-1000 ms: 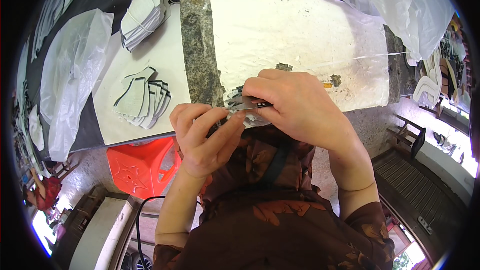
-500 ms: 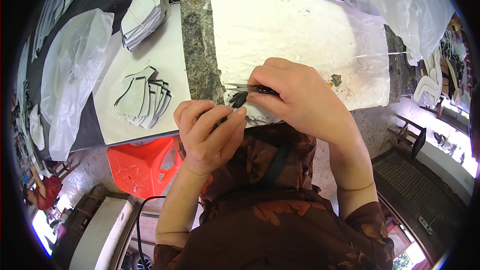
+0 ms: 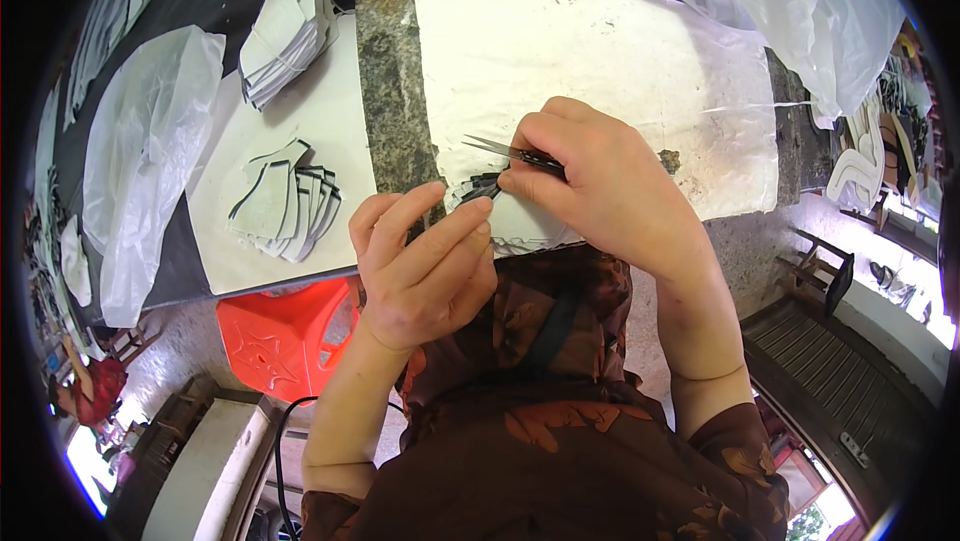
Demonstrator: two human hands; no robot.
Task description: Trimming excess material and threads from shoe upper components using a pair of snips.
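Note:
In front of me, at the table's near edge, lie white pieces [image 3: 530,225] with scalloped edges and black edging [image 3: 478,188]. My right hand [image 3: 600,176] is closed round small black-handled scissors [image 3: 520,154]; their blades point left, apart at the tips. The right thumb tip touches or nearly touches the black edging. From the left, my left hand [image 3: 425,266] pinches at the edge of the same pieces with thumb and forefinger, its other fingers loosely bent. The exact pinch point is partly hidden by the fingers.
Left of the stone slab [image 3: 395,91] lie a fan of black-edged white pieces [image 3: 290,203] and a tied bundle [image 3: 283,41]. A large white sheet [image 3: 600,51] covers the slab. Plastic bags [image 3: 150,161] lie around. A red stool [image 3: 275,341] stands below the table's edge.
My right hand has lifted slightly, moving the scissors right and tilting their blades upward. More of the black edging shows between my hands. My left fingers have spread a little.

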